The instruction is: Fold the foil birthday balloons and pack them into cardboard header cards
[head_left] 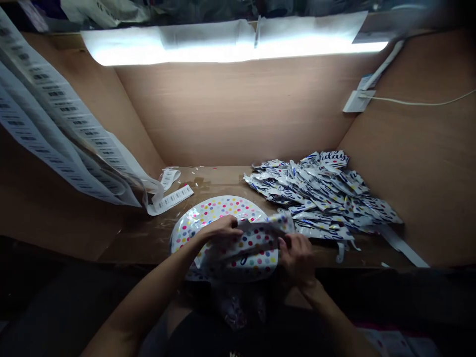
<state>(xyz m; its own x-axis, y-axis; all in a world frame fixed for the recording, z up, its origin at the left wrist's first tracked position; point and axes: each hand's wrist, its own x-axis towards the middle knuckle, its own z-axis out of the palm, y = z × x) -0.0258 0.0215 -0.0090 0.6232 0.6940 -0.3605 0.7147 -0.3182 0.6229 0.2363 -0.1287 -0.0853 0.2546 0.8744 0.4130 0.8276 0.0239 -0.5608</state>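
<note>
At the brown worktop (pixel 145 238), left grip (pixel 223 228) and right grip (pixel 298 254) both tight on dotted foil (pixel 256 250).

Foil sheets (pixel 256 248) at bench (pixel 219 176) front, packet pile (pixel 323 196) behind right, label strips (pixel 89 130) left.

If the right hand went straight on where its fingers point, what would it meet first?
The right hand would probably meet the dotted foil sheet it seems to touch; depth is unclear.

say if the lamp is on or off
On: the lamp glows bright white, lighting the back wall.
</note>
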